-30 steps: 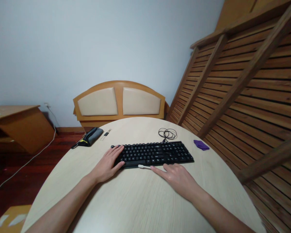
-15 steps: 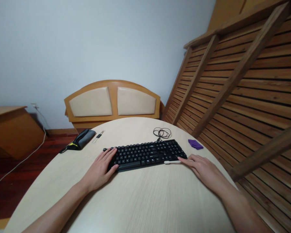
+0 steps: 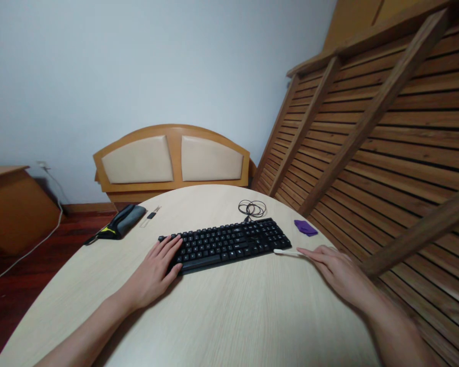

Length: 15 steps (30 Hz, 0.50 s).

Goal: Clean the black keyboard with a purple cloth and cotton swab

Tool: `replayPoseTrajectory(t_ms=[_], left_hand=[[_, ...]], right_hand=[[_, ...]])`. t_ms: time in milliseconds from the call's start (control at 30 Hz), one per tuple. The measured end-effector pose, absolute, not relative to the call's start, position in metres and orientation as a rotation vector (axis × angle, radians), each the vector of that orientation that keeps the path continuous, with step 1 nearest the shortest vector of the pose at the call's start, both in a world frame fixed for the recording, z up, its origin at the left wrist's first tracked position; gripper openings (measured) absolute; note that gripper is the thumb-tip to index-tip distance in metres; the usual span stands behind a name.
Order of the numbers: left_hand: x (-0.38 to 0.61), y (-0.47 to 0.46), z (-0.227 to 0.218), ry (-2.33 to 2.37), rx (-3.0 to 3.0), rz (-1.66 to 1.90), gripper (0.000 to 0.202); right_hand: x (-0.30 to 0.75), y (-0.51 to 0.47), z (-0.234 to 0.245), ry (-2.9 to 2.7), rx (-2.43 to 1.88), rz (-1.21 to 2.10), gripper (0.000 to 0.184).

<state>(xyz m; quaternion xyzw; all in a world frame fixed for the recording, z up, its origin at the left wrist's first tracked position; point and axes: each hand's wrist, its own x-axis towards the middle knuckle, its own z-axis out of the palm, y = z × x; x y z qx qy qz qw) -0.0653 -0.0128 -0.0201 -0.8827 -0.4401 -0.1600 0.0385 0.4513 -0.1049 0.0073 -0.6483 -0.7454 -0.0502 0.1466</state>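
Observation:
A black keyboard [image 3: 225,244] lies slightly slanted on the pale round table [image 3: 245,316]. At its left end, my left hand [image 3: 156,272] holds it, fingers over the keys and thumb close to the front edge. My right hand [image 3: 334,265], closed, pinches a slim white brush [image 3: 286,252] that looks like a toothbrush. The brush head points left, by the keyboard's front right corner. I cannot make out its bristles or whether it touches the keyboard. Behind the keyboard sits its coiled black cable [image 3: 252,208].
Purple folded cloth [image 3: 305,228] lies right of the keyboard. On the left are a dark pouch [image 3: 124,221] with a yellow strip and a small black-and-clear item [image 3: 150,216]. A slatted wooden frame [image 3: 367,132] leans along the right side; a padded headboard [image 3: 172,158] stands behind the table.
My right hand has moved right with the brush, drawing its head from the keyboard's front edge to the right corner. My left hand stays at the keyboard's left end. The view has shifted slightly.

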Motion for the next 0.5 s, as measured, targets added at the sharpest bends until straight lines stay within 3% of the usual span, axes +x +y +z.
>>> replayPoseTrajectory(t_ms=[500], left_hand=[[-0.069,-0.011,-0.021,-1.301,-2.708,-0.529,0.057]], right_hand=[[0.456,-0.073,-0.006,-1.54,-2.3,-0.266,0.049]])
